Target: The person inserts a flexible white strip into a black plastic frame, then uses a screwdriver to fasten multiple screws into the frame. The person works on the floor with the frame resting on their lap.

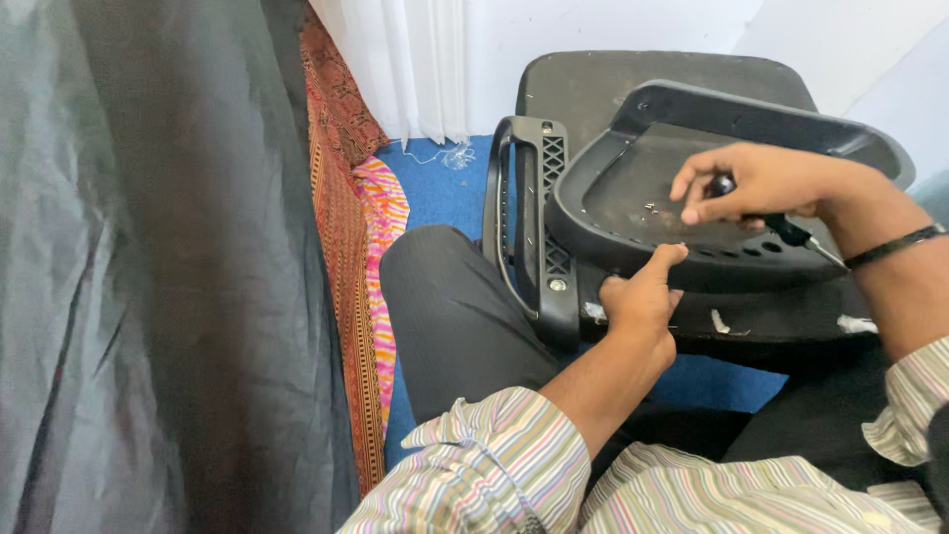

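Nearest the camera are the striped shirt sleeves [514,465] and a knee in dark trousers [450,307], the person sitting on a blue carpet [440,193]. The left hand [641,297] reaches forward from the striped cuff; its fingers are curled in and the thumb stretches up, pressing against the lower rim of a black plastic chair shell [633,188] that lies across the lap. The right hand [756,183], a dark band on its wrist, is closed around the black handle of a screwdriver [786,229], whose shaft slants down to the right over the shell's edge. A few small screws [652,208] lie loose in the shell's hollow, just left of the right hand. Left of the shell, touching it, a black chair armrest [529,222] stands on edge, a screw head showing near its lower end. Under and behind the shell lies a flat black seat base [593,89]. To the left hang a dark grey cloth [148,267] and a patterned orange fabric [341,188]. Farthest back, a white curtain [405,59] meets the carpet below a white wall [850,40].
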